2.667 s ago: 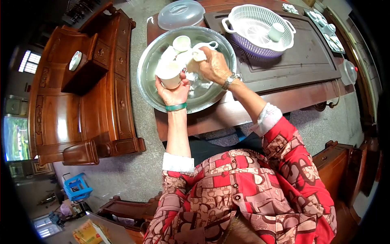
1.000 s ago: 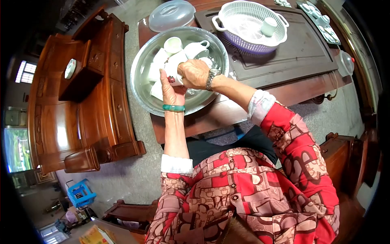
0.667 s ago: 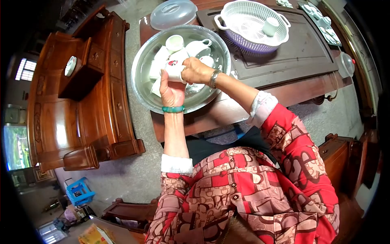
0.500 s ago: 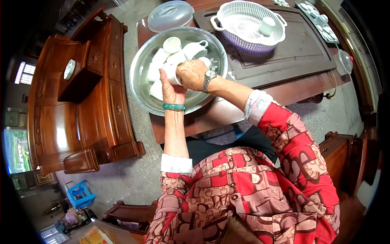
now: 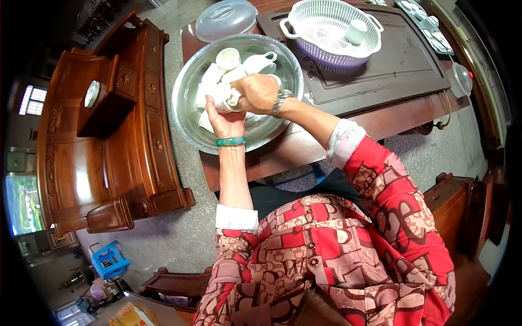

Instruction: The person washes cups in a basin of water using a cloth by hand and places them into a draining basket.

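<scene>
My left hand (image 5: 225,123), with a green bangle at its wrist, is closed around a white cup (image 5: 219,102) and tilts it over the metal basin (image 5: 181,126). A crumpled white cloth (image 5: 233,98) shows at the cup's mouth, gripped by my right hand (image 5: 259,93), which wears a wristwatch. Several white cups lie in the water, among them an upright cup (image 5: 228,58) and a white pot with a handle (image 5: 260,64) behind my right hand. My fingers hide part of the held cup and the pieces beneath it.
A white colander (image 5: 296,28), nested in a purple basket (image 5: 331,64), holds one white cup (image 5: 356,32) on the dark tea tray (image 5: 402,76). A translucent lid (image 5: 225,20) lies behind the basin. More cups sit on a far-right tray (image 5: 438,39). A wooden bench (image 5: 122,146) stands left.
My right hand has drawn back slightly from inside the cup, so the white cloth now shows at its mouth. My left hand has turned the cup a little. The view shifted slightly.
</scene>
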`<state>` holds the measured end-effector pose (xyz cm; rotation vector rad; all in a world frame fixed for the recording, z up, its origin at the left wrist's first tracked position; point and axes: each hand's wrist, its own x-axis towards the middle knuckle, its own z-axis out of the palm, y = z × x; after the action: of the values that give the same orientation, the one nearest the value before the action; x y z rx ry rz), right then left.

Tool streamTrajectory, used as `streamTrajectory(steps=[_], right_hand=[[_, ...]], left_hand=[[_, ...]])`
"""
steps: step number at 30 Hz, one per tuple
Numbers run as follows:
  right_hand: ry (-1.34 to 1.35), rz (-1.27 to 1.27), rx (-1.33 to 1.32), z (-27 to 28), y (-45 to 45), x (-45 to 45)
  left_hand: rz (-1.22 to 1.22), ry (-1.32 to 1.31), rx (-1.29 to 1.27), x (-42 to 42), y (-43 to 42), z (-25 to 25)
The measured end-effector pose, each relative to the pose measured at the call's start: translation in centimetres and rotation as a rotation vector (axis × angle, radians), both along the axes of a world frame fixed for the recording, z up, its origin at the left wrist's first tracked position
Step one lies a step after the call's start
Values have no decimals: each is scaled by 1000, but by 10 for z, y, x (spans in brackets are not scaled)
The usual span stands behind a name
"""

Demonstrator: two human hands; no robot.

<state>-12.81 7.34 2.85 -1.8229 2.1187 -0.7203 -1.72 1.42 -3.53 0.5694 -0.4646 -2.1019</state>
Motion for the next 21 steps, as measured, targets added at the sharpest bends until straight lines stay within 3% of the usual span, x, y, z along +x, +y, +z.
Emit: streamTrajectory(steps=[4, 6, 11, 18, 21], right_hand=[[-365, -235, -264, -16, 2, -24], [-310, -363, -354, -22, 3, -34], [-165, -350, -281, -39, 21, -40], [-162, -326, -278, -54, 25, -43], [-187, -298, -259, -53, 29, -43]], left_hand=[[167, -43, 75, 5, -7, 0], [83, 33, 98, 11, -12, -8], [-65, 170, 175, 12, -16, -19], [-179, -194, 111, 5, -4, 5], [-205, -394, -167, -2, -17, 0]])
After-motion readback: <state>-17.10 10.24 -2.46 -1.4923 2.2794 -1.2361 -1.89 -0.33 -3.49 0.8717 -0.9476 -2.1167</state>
